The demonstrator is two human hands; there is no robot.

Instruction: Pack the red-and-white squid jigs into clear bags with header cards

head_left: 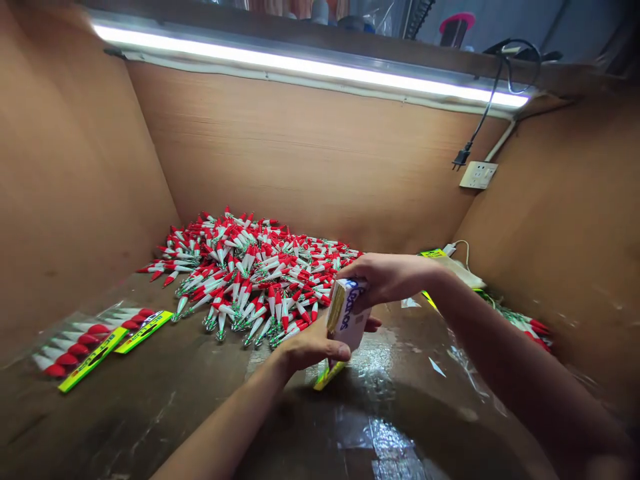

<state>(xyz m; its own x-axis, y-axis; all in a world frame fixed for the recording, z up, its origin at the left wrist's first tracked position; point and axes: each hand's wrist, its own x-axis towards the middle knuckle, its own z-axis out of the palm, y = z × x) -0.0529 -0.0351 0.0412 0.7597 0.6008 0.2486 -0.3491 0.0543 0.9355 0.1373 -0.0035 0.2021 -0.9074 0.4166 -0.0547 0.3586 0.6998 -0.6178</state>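
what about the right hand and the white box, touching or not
Touching: in the head view the right hand grips the top of the white box.

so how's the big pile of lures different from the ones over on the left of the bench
The pile is loose, bare lures heaped at all angles; the left lures lie side by side in clear bags with yellow cards. The pile holds far more than the left lures. Both are red and white. The left hand and right hand hold neither, only a white pack.

lure pile (250, 273) behind box (346, 315), packets (95, 340) left
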